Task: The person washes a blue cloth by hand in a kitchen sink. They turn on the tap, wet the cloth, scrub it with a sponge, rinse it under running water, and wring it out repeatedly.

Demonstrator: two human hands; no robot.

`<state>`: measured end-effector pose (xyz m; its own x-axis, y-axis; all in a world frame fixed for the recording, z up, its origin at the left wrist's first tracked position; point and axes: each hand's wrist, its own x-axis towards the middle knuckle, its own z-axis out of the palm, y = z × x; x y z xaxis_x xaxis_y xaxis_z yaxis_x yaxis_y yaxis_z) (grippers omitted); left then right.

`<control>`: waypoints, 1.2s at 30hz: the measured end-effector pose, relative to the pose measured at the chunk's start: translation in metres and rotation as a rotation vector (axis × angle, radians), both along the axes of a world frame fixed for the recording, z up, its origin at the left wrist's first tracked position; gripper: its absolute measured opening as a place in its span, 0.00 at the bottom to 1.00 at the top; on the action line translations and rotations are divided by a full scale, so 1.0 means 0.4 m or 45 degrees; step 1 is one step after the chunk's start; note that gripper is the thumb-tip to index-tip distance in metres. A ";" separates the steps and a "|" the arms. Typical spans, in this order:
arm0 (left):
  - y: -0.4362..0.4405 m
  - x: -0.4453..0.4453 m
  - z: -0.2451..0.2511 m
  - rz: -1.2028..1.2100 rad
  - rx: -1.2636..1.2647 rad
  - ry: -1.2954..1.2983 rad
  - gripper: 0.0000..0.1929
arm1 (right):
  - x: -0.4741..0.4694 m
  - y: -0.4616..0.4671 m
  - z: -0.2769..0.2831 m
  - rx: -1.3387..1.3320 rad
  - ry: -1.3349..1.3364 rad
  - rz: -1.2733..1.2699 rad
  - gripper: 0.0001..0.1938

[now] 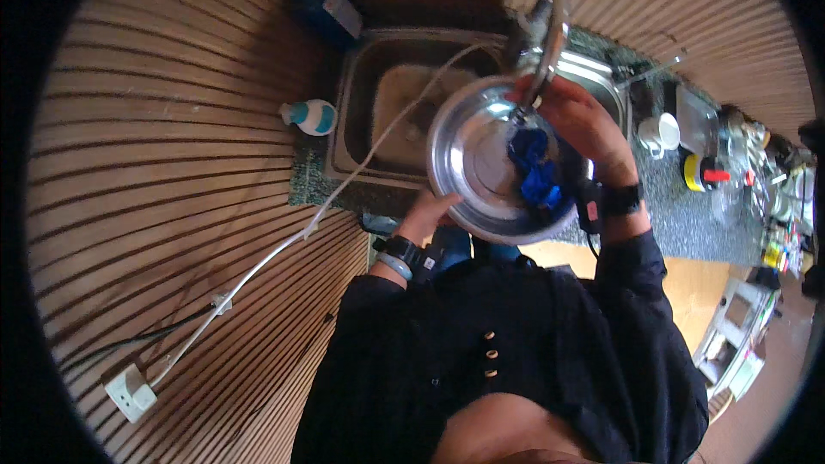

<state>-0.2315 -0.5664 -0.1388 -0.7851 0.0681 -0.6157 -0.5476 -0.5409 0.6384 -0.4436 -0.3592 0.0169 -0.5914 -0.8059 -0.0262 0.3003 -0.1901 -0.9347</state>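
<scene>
A shiny round metal basin (464, 174) is in front of me, over the right part of the sink and its front edge. My left hand (427, 214) grips its near-left rim, thumb on top. A crumpled blue cloth (540, 174) lies inside, toward the right wall. My right hand (580, 117) is at the far-right rim, its fingers under the spout of the chrome faucet (555, 38). That spout hides part of the fingers, so their hold on the rim is unclear.
Behind the basin is a steel sink (338, 135), crossed by a white cable (380, 142) running to a wall socket (131, 393). Left stand a blue pump bottle (322, 6) and a white-and-teal bottle (316, 117). A white mug (659, 134) and a yellow-labelled jar (699, 173) stand right.
</scene>
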 end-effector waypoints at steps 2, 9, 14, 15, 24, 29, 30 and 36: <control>-0.001 -0.012 0.015 -0.077 -0.132 -0.216 0.24 | 0.000 0.002 -0.058 -0.006 -0.051 -0.122 0.27; -0.003 -0.029 0.057 -0.253 -0.385 -0.311 0.24 | 0.067 0.069 -0.300 1.712 0.841 -0.037 0.21; -0.015 -0.039 0.057 -0.250 -0.394 -0.377 0.22 | 0.204 0.085 -0.369 1.714 1.009 0.061 0.22; -0.019 -0.038 0.059 -0.220 -0.391 -0.368 0.21 | 0.216 0.087 -0.376 1.691 1.024 0.058 0.23; -0.043 0.000 0.058 -0.163 -0.595 -0.191 0.25 | 0.158 0.052 -0.339 1.026 0.415 -0.346 0.15; -0.055 -0.069 0.087 0.162 -1.335 0.160 0.33 | 0.149 0.017 -0.293 0.684 0.011 -0.319 0.17; -0.052 -0.085 0.107 0.130 -1.083 0.236 0.30 | 0.150 0.015 -0.288 0.665 -0.013 -0.368 0.18; 0.083 -0.230 0.184 -0.212 -0.217 -0.016 0.25 | 0.177 -0.070 -0.294 0.532 -0.042 -0.845 0.14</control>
